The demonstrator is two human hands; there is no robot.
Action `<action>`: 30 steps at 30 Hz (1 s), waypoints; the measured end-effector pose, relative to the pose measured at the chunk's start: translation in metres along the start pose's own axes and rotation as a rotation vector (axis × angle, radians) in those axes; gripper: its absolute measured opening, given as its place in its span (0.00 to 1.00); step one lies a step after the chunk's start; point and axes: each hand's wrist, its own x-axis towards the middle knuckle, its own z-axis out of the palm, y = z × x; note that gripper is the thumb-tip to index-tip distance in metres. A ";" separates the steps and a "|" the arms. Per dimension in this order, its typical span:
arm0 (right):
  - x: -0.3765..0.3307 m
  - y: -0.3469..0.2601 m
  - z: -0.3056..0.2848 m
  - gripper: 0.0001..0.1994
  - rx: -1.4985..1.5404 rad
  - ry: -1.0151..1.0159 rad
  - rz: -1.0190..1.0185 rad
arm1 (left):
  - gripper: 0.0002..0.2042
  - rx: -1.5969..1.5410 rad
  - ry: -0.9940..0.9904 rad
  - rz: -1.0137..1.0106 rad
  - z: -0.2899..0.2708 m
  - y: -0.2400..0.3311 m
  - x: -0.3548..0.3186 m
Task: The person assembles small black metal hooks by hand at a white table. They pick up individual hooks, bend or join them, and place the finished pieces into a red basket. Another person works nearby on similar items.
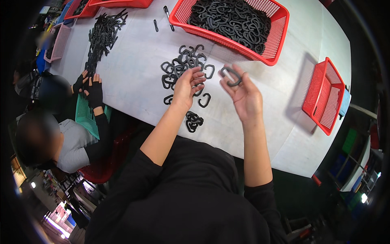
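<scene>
Between the thumb and fingers of my right hand point(246, 96) is a black C-shaped ring point(230, 76), held above the white table. My left hand point(188, 86) hovers at the right side of a loose pile of similar black C-shaped pieces point(177, 69). Its fingers are slightly bent and apart, with nothing visible in them. One single C-shaped piece point(204, 100) lies between my two hands on the tabletop. Nearer to me, at the table's front edge, sits a small tight heap of black pieces point(194, 122).
A red basket point(280, 38) full of black pieces stands at the far side. Nested red baskets point(325, 97) are at right. On the left, a co-worker's gloved hands point(91, 87) touch a pile of black strips point(103, 34). A marker pen point(169, 18) lies behind.
</scene>
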 end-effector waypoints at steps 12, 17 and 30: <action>0.021 -0.034 -0.011 0.31 0.077 -0.030 -0.117 | 0.22 1.575 0.092 0.968 0.008 -0.050 0.047; -0.021 0.000 -0.030 0.25 -0.009 0.068 -0.049 | 0.16 1.567 0.083 1.039 0.000 -0.045 0.049; -0.083 0.009 -0.020 0.17 -0.456 0.116 -0.147 | 0.13 0.405 -0.427 -0.119 0.029 0.023 -0.093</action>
